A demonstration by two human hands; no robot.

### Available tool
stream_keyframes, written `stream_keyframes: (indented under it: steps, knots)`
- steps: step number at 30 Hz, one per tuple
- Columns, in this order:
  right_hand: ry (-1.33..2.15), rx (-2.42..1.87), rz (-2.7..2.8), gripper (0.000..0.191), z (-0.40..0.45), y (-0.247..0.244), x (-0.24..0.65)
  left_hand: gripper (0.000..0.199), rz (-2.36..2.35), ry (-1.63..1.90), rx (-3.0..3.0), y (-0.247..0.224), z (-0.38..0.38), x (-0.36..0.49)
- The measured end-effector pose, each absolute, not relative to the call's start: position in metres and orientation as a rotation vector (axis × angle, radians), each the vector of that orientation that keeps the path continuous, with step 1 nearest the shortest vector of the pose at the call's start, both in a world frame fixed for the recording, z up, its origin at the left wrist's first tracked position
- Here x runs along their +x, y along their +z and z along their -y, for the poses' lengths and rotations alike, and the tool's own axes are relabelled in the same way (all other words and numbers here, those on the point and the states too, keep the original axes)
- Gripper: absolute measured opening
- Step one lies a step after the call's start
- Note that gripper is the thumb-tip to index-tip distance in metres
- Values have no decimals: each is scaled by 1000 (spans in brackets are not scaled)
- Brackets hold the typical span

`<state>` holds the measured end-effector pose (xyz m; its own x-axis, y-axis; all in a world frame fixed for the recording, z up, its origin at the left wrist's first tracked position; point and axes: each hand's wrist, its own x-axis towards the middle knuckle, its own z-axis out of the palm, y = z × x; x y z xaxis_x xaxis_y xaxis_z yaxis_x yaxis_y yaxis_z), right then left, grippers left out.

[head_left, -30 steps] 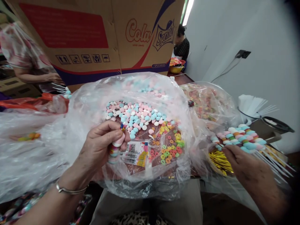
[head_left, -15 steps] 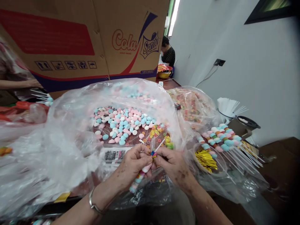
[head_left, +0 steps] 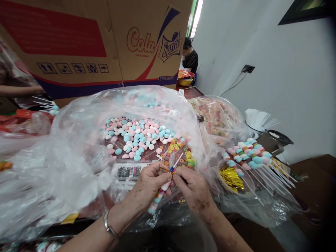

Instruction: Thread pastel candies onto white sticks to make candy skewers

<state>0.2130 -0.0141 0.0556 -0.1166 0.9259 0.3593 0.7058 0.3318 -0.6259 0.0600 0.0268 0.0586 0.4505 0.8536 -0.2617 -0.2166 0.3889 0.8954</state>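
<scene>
Candy skewer over near edge of desk, threaded, seemingly bagged — left hand pinching neck, right hand pinching apparent tie; fastening looks unfinished — stacked skewers appear unbagged.

Candy skewer partly hidden by hands; cardboard box cut off at top.

One head-worn camera looks forward and down across the table — left hand and right hand near, low in view — with carton beyond, upper left; wall upper right.
</scene>
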Motion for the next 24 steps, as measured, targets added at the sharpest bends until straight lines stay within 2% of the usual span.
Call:
stream_keyframes:
  steps: [4,6,9,12,16,18,22,24]
  knots:
    - [-344,-1307,2078,33,14,56,211,18,-901,817,980,61,-31,63]
    - [-533,-1185,2190,31,13,59,215,13,-926,759,1054,63,-35,63]
    - [-560,-933,2432,30,9,66,226,5,-903,546,1168,68,-42,60]
    - [-429,-785,2667,31,5,69,237,11,-812,305,1248,74,-47,56]
    - [-314,-682,2763,29,7,72,239,11,-737,68,1334,80,-47,51]
    - [-338,-713,2725,27,11,74,237,13,-749,100,1522,81,-45,51]
    - [-524,-978,2537,28,15,69,227,24,-874,411,2045,78,-38,55]
    - [-569,-1139,2419,26,13,62,222,23,-968,543,2135,73,-33,59]
